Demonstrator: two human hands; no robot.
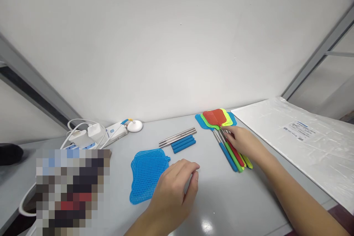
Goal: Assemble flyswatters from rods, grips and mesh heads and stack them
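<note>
My left hand (175, 188) hovers over the near table, fingers loosely bent and thumb apart, with nothing in it. It partly covers the lower right edge of a loose blue fly swatter head (149, 173). At the right, my right hand (240, 142) has its fingers closed at the metal shaft of the red fly swatter (215, 117), whose head lies on top of a fanned pile. Beneath it are green (233, 156), yellow and blue fly swatters (228, 156), heads toward the wall. Several metal rods (177, 137) lie beside several blue handle grips (183, 143) in the middle.
A white plastic-wrapped panel with a label (298, 131) covers the right side. On the left sit a power strip (116, 134) with white plugs and cables, a round white device (135, 126) and a blurred-out item (73, 191). A white wall (171, 44) rises behind the table.
</note>
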